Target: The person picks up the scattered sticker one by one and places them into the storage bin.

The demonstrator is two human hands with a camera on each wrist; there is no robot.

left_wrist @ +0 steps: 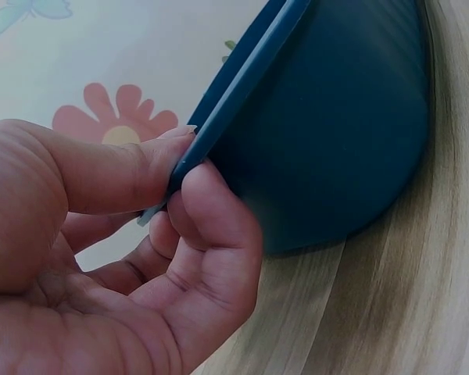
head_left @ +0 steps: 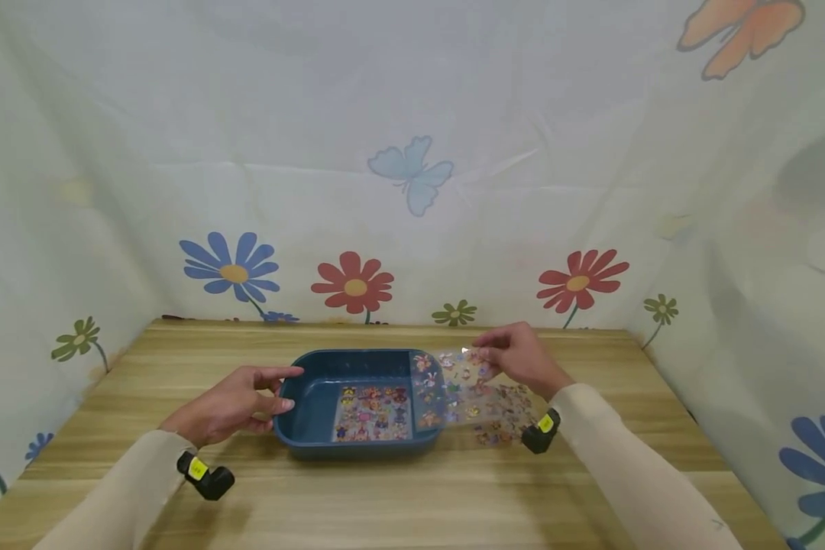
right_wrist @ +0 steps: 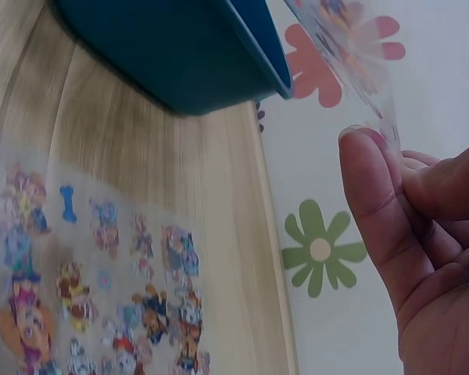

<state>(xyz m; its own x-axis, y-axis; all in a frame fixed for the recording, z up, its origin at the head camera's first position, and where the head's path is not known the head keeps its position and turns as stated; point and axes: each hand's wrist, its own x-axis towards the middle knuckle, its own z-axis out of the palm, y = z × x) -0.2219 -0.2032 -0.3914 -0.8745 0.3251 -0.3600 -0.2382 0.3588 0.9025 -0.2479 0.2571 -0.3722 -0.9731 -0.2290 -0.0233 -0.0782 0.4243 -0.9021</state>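
Note:
A dark blue plastic basin (head_left: 357, 452) stands on the wooden table. My left hand (head_left: 237, 405) pinches its left rim between thumb and fingers; the left wrist view shows the thumb on top of the rim (left_wrist: 227, 105). Between the thumb and fingers of my right hand (head_left: 522, 359) is the edge of a clear sticker sheet (head_left: 454, 386), whose left part hangs over the basin's right rim. Inside the basin a second sticker sheet (head_left: 374, 412) lies flat. Another sticker sheet (right_wrist: 109, 289) rests on the table beneath my right hand, partly covered in the head view.
The wooden table (head_left: 385, 504) reaches back to a white cloth (head_left: 302, 191) printed with flowers and butterflies, which also hangs on both sides. A black wrist camera (head_left: 206, 477) is strapped to the left wrist, and another camera (head_left: 541, 434) to the right.

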